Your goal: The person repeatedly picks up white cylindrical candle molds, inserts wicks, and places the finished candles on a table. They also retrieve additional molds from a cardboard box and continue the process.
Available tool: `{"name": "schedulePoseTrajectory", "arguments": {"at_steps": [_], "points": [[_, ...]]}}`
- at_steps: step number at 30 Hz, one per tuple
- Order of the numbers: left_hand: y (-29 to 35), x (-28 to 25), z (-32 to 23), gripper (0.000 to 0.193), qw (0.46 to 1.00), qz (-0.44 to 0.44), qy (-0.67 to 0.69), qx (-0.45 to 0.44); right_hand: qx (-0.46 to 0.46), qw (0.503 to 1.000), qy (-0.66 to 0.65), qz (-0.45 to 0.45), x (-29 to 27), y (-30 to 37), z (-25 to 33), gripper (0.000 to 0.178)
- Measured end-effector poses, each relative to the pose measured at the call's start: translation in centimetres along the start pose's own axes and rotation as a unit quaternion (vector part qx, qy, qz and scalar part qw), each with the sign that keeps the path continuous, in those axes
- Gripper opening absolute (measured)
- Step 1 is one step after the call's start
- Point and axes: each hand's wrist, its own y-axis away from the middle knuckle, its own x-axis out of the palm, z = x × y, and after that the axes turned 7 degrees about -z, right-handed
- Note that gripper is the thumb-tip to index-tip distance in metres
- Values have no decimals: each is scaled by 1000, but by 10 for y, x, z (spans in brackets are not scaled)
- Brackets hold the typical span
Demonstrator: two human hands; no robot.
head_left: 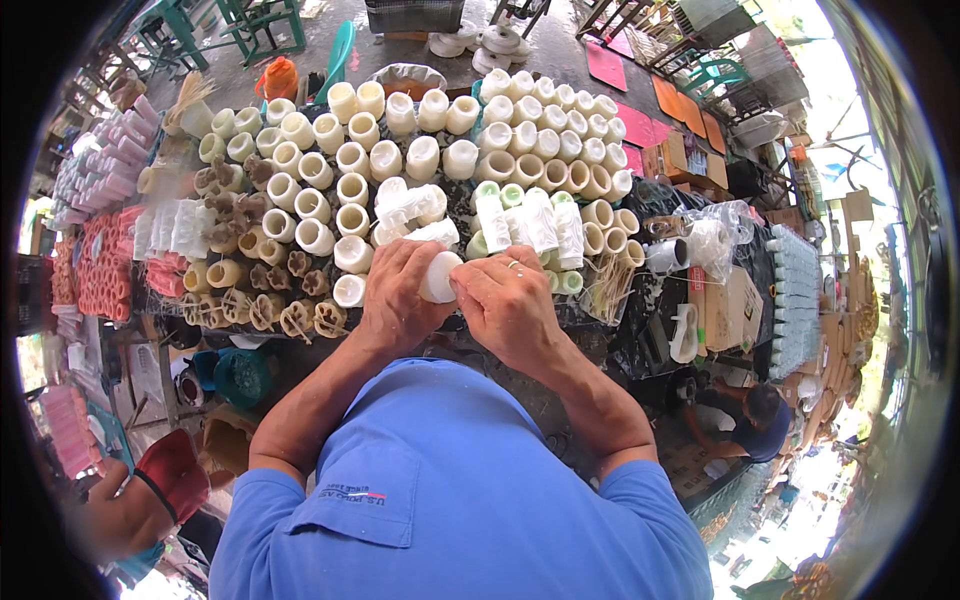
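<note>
A round white candle (439,279), its flat end facing up, sits between my hands at the near edge of the table. My left hand (403,292) is wrapped round its left side. At its right edge, the fingers of my right hand (508,303) are closed and pressed against it; a ring shows on one finger. My fingertips' undersides are hidden. Just beyond my hands lie carved white candles (540,222) and a pile of white pieces (410,203). Rows of hollow cream wax cylinders (311,205) stand to the left.
Solid cream candles (545,118) fill the far right of the table. Brown flower-shaped pieces (300,263) and pink pieces (103,265) lie left. Right are thin sticks (607,288), cardboard (733,308) and a crate of glasses (795,300). One person (755,420) sits low right; another (135,510) is left.
</note>
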Motion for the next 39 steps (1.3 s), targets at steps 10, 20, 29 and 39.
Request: {"name": "schedulePoseTrajectory", "arguments": {"at_steps": [10, 20, 29, 39], "points": [[9, 7, 6, 57, 999, -5, 8, -43, 42, 999, -21, -18, 0, 1, -1, 3], [10, 9, 8, 59, 1000, 9, 10, -19, 57, 998, -18, 24, 1, 7, -4, 4], [11, 13, 8, 62, 999, 32, 8, -13, 41, 994, 17, 99, -3, 4, -9, 8], [9, 16, 4, 58, 978, 28, 127, -165, 32, 985, 127, 114, -8, -7, -11, 22]]}}
